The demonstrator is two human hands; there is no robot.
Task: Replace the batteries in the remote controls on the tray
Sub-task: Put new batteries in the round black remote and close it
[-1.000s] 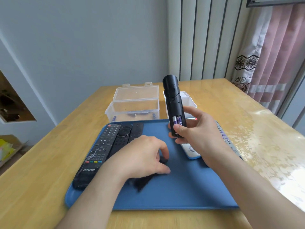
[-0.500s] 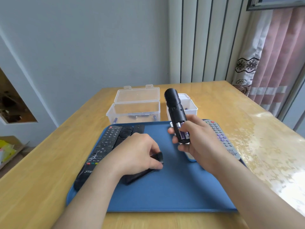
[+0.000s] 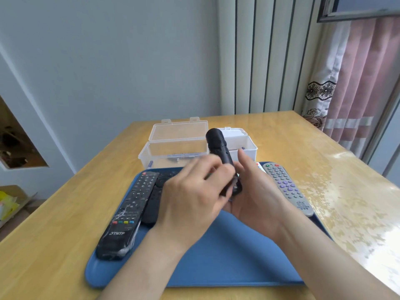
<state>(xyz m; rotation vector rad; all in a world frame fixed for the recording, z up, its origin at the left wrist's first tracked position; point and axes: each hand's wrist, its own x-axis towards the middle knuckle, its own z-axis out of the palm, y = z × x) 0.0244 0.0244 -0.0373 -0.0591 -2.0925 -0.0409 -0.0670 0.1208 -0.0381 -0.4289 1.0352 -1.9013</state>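
Held remote: we see the black remote [image 3: 216,141] lifted above the blue tray [image 3: 227,263], tilted, its lower end in the right hand [image 3: 257,191], which grips it.
Left hand: the left hand [image 3: 194,195] pinches the black battery cover [image 3: 226,190] against the remote's back.
Change: a second ago this hand was on the tray picking up the cover, and the batteries showed in the open bay; now the cover hides them.
Meaning: we judge this remote is loaded and needs only closing.
Remotes lying on the tray: three plainly, the long black remote [image 3: 129,208], the second black remote [image 3: 154,202] and the grey remote [image 3: 287,187]; any others are hidden by the hands.
Boxes: two clear boxes [image 3: 173,152], open, just beyond the tray.
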